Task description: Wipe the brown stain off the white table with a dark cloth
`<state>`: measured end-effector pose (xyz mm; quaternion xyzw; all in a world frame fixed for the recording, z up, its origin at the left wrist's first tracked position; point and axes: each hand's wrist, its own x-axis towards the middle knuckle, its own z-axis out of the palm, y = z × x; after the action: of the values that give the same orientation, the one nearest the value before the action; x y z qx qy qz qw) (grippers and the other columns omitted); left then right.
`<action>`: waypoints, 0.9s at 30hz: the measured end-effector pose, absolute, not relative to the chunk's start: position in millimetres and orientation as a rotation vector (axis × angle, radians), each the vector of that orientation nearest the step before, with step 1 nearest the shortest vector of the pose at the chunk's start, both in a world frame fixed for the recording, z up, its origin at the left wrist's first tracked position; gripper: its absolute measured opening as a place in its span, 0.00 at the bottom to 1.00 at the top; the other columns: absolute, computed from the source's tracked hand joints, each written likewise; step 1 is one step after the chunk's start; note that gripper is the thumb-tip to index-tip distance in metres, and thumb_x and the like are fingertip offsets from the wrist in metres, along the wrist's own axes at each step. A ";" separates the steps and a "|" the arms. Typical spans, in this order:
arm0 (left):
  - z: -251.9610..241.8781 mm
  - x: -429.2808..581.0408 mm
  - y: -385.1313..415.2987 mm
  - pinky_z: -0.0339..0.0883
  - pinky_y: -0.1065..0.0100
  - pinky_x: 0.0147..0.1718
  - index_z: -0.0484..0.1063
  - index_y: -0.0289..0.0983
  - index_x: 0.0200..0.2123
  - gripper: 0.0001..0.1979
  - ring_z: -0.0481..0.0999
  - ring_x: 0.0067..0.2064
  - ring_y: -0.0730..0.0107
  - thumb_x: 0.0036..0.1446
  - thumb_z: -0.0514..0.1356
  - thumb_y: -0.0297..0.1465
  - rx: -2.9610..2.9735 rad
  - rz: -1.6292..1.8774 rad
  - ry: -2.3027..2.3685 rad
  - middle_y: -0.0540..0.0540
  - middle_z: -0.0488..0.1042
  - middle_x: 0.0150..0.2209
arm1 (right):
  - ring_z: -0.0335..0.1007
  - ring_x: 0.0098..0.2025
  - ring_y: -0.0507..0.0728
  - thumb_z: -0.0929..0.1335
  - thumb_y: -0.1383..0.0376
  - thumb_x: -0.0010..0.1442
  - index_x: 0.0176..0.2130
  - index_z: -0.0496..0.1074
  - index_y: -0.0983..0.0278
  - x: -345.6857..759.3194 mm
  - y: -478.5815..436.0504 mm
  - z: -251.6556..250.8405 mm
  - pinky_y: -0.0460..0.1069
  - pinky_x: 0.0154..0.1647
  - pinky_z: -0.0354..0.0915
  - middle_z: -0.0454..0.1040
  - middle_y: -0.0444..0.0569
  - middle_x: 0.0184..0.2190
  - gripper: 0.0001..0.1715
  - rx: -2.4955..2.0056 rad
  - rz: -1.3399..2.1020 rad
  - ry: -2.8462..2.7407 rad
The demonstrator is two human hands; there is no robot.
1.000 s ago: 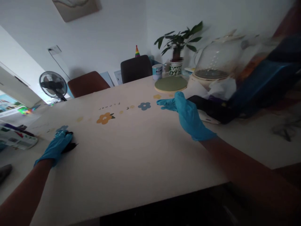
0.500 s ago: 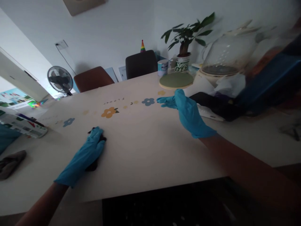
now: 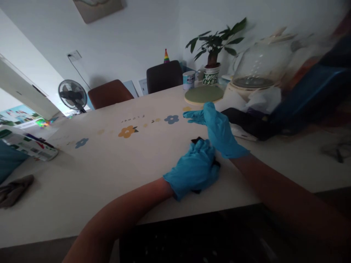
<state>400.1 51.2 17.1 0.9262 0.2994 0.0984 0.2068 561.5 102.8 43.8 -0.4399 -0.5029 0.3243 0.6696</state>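
My left hand (image 3: 193,168), in a blue glove, lies over a dark cloth (image 3: 216,163) and presses it against the white table (image 3: 131,164). Only bits of the cloth's edge stick out around the fingers and below the palm; the rest is hidden. Just beyond it and to the right is my right hand (image 3: 219,133), gloved in blue too. It hovers above the tabletop with fingers stretched out to the left, holding nothing. Printed flowers, among them a blue one (image 3: 171,119) and an orange one (image 3: 127,131), run across the tabletop.
A second, grey-brown cloth (image 3: 16,190) lies at the far left, near a white bottle-like container (image 3: 38,146). Along the back right stand a green round mat (image 3: 204,94), a can (image 3: 188,80), a potted plant (image 3: 211,76) and a glass kettle (image 3: 260,69). Chairs (image 3: 109,94) stand behind the table.
My left hand has slid the dark cloth across the table from the left to the right, close to my right hand. My right hand has hardly moved.
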 end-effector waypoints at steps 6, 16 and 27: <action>14.7 400.7 44.0 0.48 0.31 0.98 0.60 0.36 0.96 0.40 0.55 0.98 0.37 0.88 0.57 0.38 2.703 0.248 0.718 0.30 0.60 0.96 | 0.96 0.65 0.78 0.69 0.28 0.85 0.45 0.93 0.49 560.2 102.7 50.7 0.79 0.75 0.89 0.97 0.56 0.53 0.37 -0.997 0.723 -1.134; 55.1 168.1 57.7 0.39 0.38 0.97 0.77 0.54 0.89 0.41 0.64 0.96 0.49 0.76 0.62 0.39 2.518 -0.011 1.375 0.48 0.68 0.93 | 0.96 0.65 0.78 0.66 0.20 0.83 0.44 0.91 0.48 555.8 104.1 48.8 0.81 0.77 0.87 0.97 0.56 0.51 0.44 -0.999 0.726 -1.173; 77.9 92.6 68.7 0.72 0.46 0.77 0.82 0.40 0.75 0.25 0.86 0.65 0.42 0.86 0.60 0.44 2.189 0.044 2.172 0.36 0.91 0.64 | 0.96 0.62 0.80 0.69 0.12 0.74 0.39 0.89 0.50 545.1 105.6 43.5 0.81 0.78 0.86 0.97 0.59 0.51 0.51 -1.054 0.794 -1.244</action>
<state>92.6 68.7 77.9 0.7095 0.7040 0.0144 0.0290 545.1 105.6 43.5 -0.4578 -0.5402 0.3448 0.6162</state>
